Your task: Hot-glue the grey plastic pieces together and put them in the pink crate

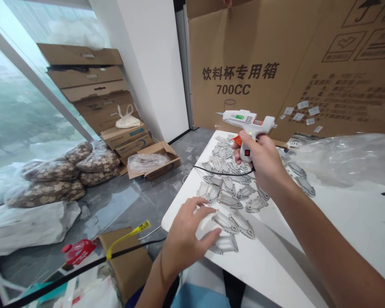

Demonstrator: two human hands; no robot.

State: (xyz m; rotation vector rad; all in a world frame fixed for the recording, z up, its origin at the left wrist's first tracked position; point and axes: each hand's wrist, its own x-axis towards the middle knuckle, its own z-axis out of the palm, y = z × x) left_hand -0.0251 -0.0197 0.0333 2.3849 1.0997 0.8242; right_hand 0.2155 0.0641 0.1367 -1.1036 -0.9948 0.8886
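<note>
Selection seems underway: my right hand [267,161] grips a white plastic glue gun [247,122]; my half-open, seemingly empty left hand [185,236] needs to pinch a flat grey frame-shaped piece [224,222].

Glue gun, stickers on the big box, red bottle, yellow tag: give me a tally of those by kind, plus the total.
Glue gun: 1
Stickers: 7
Red bottle: 1
Yellow tag: 1
Total: 10
</note>
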